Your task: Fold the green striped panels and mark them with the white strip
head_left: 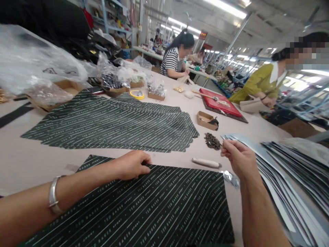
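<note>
In the head view, the left hand (132,165) lies loosely curled at seven o'clock, gripping nothing, on a dark printed sheet (133,209), apparently pinning it flat. The right hand (240,158), at four o'clock, pinches thumb and forefinger shut on what may be a small fitting, though it is too small to tell. That hand stays within easy reach of a heap of dark fittings (212,141) and a wooden-handled awl (206,163).

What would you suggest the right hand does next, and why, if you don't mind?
Probably the right hand should carry the small piece it pinches to the dark printed panel: it sits beside the pile of small dark pieces, and the left hand rests on that panel.
</note>
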The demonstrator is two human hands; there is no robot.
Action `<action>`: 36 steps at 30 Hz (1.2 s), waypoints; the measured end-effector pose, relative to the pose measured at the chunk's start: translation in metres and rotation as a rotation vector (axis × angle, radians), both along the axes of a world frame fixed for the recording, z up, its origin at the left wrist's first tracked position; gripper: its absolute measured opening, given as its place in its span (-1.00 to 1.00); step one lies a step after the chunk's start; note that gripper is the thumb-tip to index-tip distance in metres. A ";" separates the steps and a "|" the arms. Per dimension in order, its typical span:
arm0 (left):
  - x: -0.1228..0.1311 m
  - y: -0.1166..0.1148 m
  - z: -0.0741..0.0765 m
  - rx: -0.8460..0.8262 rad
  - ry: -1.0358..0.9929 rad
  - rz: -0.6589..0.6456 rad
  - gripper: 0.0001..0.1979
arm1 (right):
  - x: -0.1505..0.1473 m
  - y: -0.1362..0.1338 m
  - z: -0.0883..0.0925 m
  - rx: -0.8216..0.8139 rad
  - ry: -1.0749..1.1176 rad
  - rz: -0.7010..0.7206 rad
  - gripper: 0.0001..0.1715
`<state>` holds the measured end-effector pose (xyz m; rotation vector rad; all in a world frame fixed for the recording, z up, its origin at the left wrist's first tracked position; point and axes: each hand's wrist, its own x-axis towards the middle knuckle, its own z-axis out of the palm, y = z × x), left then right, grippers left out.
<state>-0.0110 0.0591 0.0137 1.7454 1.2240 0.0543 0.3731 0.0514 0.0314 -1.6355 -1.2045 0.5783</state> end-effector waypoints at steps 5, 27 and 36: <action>0.018 0.004 -0.005 -0.069 0.021 -0.053 -0.82 | -0.083 -0.059 -0.006 -0.045 0.169 0.410 -0.73; 0.031 -0.006 0.001 -0.445 -0.309 -0.015 -0.69 | -0.145 -0.084 -0.066 -0.133 0.412 0.514 -0.90; 0.037 -0.008 0.007 -0.432 -0.293 -0.010 -0.70 | -0.146 -0.084 -0.064 -0.134 0.374 0.469 -0.97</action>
